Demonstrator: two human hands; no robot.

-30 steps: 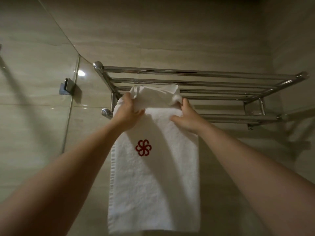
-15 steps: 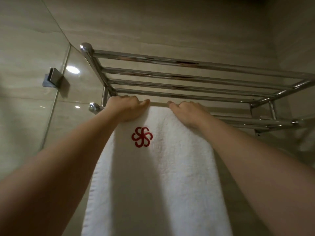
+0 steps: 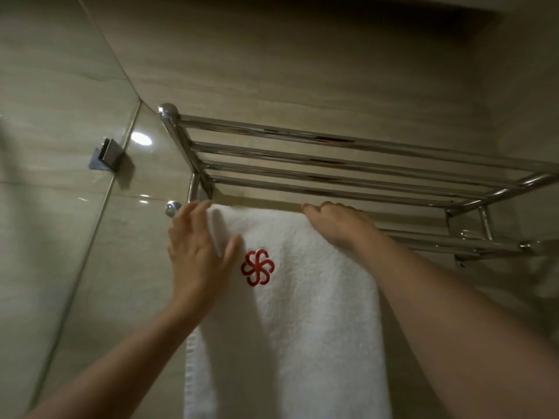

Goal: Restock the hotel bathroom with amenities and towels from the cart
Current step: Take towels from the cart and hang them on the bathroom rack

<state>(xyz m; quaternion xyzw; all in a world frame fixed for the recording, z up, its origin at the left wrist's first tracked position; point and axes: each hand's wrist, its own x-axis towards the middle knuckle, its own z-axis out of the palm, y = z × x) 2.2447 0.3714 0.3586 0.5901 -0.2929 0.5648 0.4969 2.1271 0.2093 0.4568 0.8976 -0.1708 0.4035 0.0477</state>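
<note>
**Towel [image 3: 302,328] draped, edges being trued**

The white towel hangs over the lower rail [image 3: 423,241] of the chrome towel rack [image 3: 302,140], with its red emblem [image 3: 257,267] facing out for display. The left hand [image 3: 196,252] lies flat with fingers spread along the left edge, likely smoothing it straight. The right hand [image 3: 338,225] curls its fingers over the fold on the rail, probably pinning the cloth against sliding.

Towel [image 3: 302,328] runs off the bottom edge (rail [image 3: 438,239] beneath it hidden); rack [image 3: 332,140] clipped at right
</note>
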